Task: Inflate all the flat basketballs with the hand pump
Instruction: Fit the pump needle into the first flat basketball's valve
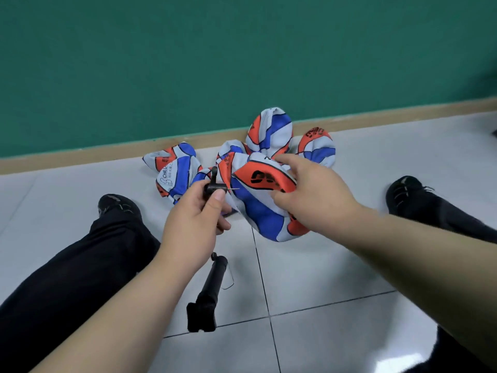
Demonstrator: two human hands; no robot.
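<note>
Several flat basketballs, red, white and blue, lie crumpled on the floor by the wall. My right hand [309, 195] grips the nearest flat basketball [258, 205] by its folded upper edge. My left hand [199, 219] pinches the black needle end of the pump hose [215, 187], and the thin metal needle points right at that ball, just short of it. The black hand pump [209, 292] lies on the tiles between my legs. More flat balls sit at the left [174, 168] and at the back [271, 130].
I sit on a pale tiled floor [336, 278] with both legs in black trousers spread out and a black shoe at each side [118, 205] [406, 192]. A green wall with a tan skirting board [80, 154] runs behind the balls.
</note>
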